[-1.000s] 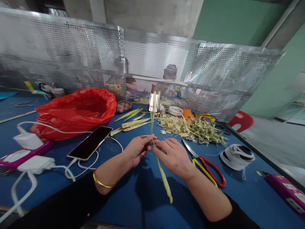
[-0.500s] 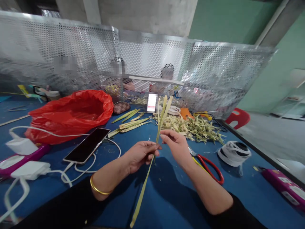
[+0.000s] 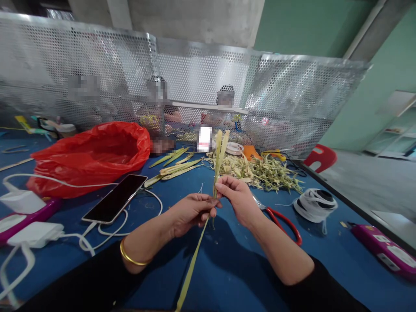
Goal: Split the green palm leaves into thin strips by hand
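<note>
A bundle of long, pale green leaf strips [image 3: 221, 151] stands nearly upright between my hands, its upper ends fanned apart. My left hand [image 3: 193, 212] is closed around the lower part of the bundle, fingertips pinched together. Just above it, my right hand [image 3: 237, 195] pinches the same strips between thumb and fingers. From under my left hand one long strip runs down to the near table edge. Fine thread-like ends show around my fingertips; what binds the bundle there is hidden. Red-handled scissors [image 3: 286, 223] lie beside my right forearm, partly covered by it.
Leaf pieces [image 3: 183, 167] and a heap of trimmings [image 3: 266, 173] lie beyond my hands. Leftward are a red plastic bag [image 3: 87, 151], a phone [image 3: 115, 198] and white cables. White cord [image 3: 315, 206] and a purple device [image 3: 383, 247] sit right. A perforated screen [image 3: 201, 73] stands behind, people beyond.
My right thumb and fingers have closed in on the strips, just above my left hand. The upper strip ends have drawn a little closer together. The camera view has shifted slightly.
</note>
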Tool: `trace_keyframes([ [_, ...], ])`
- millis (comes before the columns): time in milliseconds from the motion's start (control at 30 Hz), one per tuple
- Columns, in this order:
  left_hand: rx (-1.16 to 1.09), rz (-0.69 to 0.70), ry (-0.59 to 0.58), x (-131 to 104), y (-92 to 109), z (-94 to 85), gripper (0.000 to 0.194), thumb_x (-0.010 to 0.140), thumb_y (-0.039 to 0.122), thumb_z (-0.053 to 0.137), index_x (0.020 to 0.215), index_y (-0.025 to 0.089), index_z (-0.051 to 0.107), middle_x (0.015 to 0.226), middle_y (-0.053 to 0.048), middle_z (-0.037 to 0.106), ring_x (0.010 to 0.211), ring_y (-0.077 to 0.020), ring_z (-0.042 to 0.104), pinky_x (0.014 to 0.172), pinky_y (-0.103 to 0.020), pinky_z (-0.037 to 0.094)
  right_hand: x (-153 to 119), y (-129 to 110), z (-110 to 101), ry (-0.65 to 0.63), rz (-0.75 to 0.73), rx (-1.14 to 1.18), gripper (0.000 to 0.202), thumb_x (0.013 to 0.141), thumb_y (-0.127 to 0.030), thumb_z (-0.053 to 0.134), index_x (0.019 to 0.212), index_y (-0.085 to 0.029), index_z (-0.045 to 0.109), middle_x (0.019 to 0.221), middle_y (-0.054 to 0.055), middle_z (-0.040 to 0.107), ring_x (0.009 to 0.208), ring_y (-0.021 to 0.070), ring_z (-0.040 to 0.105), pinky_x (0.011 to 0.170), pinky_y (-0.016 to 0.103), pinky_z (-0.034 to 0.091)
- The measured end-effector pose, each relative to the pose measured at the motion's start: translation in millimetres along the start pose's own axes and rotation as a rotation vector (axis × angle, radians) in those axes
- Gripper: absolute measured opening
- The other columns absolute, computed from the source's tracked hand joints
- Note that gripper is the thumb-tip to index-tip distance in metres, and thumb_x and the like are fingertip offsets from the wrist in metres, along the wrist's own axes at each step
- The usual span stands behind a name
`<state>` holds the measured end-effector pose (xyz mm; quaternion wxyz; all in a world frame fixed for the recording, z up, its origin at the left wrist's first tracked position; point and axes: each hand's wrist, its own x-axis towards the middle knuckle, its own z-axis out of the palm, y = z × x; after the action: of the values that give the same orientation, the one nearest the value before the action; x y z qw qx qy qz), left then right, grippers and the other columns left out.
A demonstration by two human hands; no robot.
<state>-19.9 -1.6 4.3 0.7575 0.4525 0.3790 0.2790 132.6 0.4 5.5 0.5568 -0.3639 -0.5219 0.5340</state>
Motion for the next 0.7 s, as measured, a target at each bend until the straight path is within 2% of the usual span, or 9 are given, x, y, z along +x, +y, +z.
trace_keyframes([
  [167,-0.034,-0.023,-0.051,-0.6,-0.3,-1.1,0.019,0.074,0.03,0.068,0.08,0.012,0.066,0.056,0.005,0.051,0.04,-0.001,0.034,0.038,-0.017,0.02,-0.5,0.7,-1.6,-0.015,-0.005,0.03,0.015,0.073,-0.029,0.067,0.082,-0.017,0.065,0.059,-0.003,0.053,0.054,0.0085,0.047,0.045,0.019,0.04],
  [533,-0.024,-0.015,-0.082,1.2,-2.4,-2.6,0.021,0.075,0.032,0.067,0.081,0.012,0.066,0.055,0.005,0.051,0.04,-0.0019,0.033,0.039,-0.018,0.022,-0.4,3.0,1.5,-0.056,0.032,0.088,0.018,0.076,-0.034,0.065,0.074,-0.018,0.058,0.055,-0.004,0.049,0.047,0.0079,0.045,0.041,0.019,0.042],
  [700,-0.018,-0.014,-0.091,0.8,-1.7,-1.5,0.022,0.075,0.034,0.066,0.082,0.012,0.065,0.055,0.005,0.05,0.04,-0.0019,0.032,0.039,-0.019,0.022,-0.9,2.5,2.9,-0.033,0.039,0.109,0.022,0.076,-0.036,0.065,0.07,-0.017,0.056,0.052,-0.005,0.048,0.045,0.0079,0.043,0.039,0.019,0.04],
])
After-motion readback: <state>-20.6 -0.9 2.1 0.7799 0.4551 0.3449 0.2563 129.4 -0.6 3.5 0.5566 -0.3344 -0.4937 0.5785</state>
